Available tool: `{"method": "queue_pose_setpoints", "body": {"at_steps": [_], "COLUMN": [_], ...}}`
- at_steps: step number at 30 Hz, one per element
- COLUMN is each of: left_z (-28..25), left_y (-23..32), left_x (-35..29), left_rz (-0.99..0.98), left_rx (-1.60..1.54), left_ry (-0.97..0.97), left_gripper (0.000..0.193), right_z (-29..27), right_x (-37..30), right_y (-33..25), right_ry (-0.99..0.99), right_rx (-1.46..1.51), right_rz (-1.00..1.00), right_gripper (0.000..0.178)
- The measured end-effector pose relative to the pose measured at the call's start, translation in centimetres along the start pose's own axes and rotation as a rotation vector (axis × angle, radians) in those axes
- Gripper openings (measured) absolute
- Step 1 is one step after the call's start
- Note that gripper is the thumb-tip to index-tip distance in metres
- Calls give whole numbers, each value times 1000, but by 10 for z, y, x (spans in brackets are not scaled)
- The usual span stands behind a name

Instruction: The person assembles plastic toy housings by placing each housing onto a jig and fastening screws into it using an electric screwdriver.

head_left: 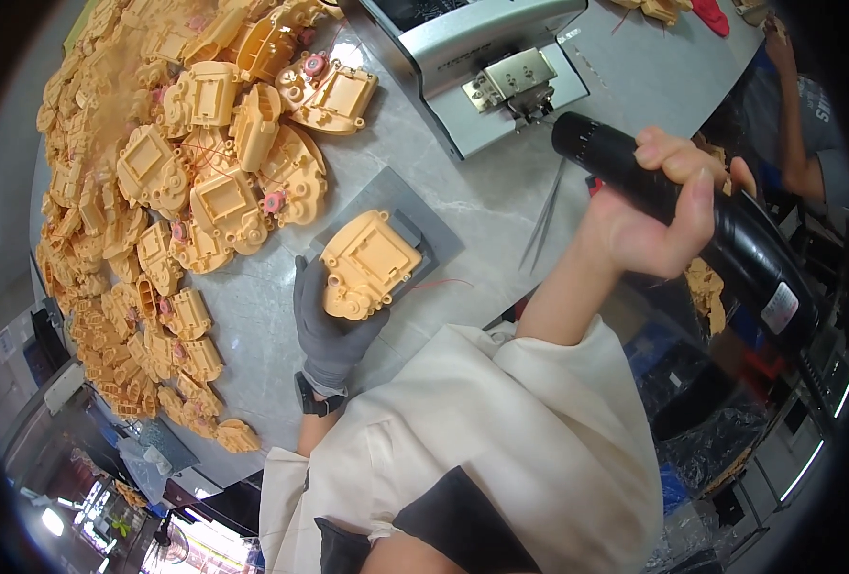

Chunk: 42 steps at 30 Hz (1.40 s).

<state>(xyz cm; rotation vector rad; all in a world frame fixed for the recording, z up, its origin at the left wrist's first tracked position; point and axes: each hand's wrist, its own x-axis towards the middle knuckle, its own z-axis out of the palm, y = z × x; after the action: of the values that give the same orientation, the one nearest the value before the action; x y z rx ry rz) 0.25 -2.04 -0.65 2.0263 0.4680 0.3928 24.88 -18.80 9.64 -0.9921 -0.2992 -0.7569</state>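
My left hand (333, 330), in a grey glove, is closed around the lower left side of a yellow-orange plastic housing (372, 260). The housing has a square recess and rests on a dark grey plate (434, 225); a thin red wire sticks out on its right. Bare-skinned, my right hand (668, 206) grips a black electric screwdriver (616, 158), its fingers wrapped round the body. The screwdriver's front end points up and left, close to a silver screw feeder (496, 72) with a metal outlet block. Its bit tip is too small to make out clearly.
A large heap of similar yellow housings (156, 172), some with red round parts and wires, covers the table's left side. Tweezers (544, 215) lie right of the plate. Another person's arm (793, 115) is at the far right, near a red item (709, 16).
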Motion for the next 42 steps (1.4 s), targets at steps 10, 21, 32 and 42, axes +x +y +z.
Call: {"method": "queue_pose_setpoints", "body": {"at_steps": [10,21,32,42], "left_z": [-3,-3,-5,-14], "left_y": [3,5,4,19], "left_x": [1,0,4,9], "left_rz": [39,65,123,169], "left_rx": [73,-23,27,19], "left_ry": [-6,3,-16,-36], "left_gripper": [81,79,79,75], "right_z": [-32,-45,-65,-65], "right_x": [-29,-1,-28,-23], "right_y": [-9,-58,-46,-46], "right_ry": [-74,-248,-84,-267], "right_rx": [-197,262,99,169], "right_rz": [233,627,615,653], "right_gripper": [33,40,40,38]}}
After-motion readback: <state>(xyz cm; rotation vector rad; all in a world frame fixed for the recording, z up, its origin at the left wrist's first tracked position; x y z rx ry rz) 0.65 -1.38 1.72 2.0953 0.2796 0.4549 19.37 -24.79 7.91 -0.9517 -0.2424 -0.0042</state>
